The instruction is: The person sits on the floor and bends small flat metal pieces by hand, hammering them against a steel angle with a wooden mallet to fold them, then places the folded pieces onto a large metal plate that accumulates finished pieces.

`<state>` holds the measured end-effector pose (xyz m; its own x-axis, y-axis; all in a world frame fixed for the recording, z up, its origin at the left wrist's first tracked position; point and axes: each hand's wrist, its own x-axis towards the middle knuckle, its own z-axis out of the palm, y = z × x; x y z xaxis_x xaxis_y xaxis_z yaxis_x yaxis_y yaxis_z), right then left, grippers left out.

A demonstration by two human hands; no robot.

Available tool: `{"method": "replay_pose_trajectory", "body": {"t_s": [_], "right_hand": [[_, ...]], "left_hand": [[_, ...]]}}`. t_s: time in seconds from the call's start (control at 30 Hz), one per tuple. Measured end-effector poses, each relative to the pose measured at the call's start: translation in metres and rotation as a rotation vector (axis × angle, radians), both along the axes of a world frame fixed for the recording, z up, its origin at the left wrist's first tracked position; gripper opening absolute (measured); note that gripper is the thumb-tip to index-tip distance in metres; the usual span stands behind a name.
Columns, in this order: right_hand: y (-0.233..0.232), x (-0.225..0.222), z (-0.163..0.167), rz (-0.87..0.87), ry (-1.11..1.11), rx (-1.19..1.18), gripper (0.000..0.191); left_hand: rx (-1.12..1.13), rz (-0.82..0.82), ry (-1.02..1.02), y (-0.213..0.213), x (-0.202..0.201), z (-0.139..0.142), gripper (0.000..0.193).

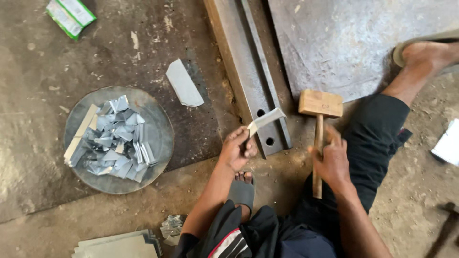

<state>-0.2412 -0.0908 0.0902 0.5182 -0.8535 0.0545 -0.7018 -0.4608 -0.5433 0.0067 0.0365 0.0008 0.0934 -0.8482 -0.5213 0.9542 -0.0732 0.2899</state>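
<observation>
Hands [287,155]: mallet [319,125] upright, strip [266,119] seemingly rightward-up.

My mallet [319,125] is bare, pale wood — matt and a little worn. The bent strip [264,119] is dull grey sheet metal; the steel bar [248,67] under it looks rough — rust-stained.

Dark trousers [377,138], grey sandal [242,192], bare forearms.

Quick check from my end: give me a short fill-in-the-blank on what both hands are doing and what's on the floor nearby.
1. The right hand grips a wooden ____ by its handle.
2. The left hand holds a bent metal strip against the steel ____.
3. The cut metal pieces lie heaped on a ____ tray.

Missing words: mallet; bar; round
</observation>
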Motion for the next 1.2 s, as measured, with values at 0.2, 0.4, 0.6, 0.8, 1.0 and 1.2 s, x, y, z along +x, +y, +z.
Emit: {"method": "replay_pose_trajectory", "body": {"t_s": [0.2,0.4,0.6,0.8,1.0,1.2], "right_hand": [[0.005,0.038,0.045,0.27,-0.409,-0.045,0.03],[0.009,0.043,0.021,0.025,-0.451,0.24,0.02],[0.041,0.044,-0.015,-0.141,-0.45,0.602,0.025],[0.047,0.046,-0.012,-0.131,-0.412,0.678,0.024],[0.045,0.044,-0.013,-0.142,-0.431,0.677,0.024],[0.055,0.058,-0.026,-0.065,-0.454,0.821,0.025]], "left_hand": [[-0.24,-0.145,0.269,0.021,-0.019,0.043,0.011],[-0.225,-0.23,-0.002,0.032,-0.009,0.071,0.057],[0.048,-0.12,-0.822,0.027,-0.027,0.062,0.044],[-0.001,0.17,-0.637,0.021,-0.045,0.045,0.032],[0.004,0.164,-0.637,0.022,-0.04,0.049,0.039],[-0.175,-0.025,-0.479,0.019,-0.039,0.054,0.035]]}}
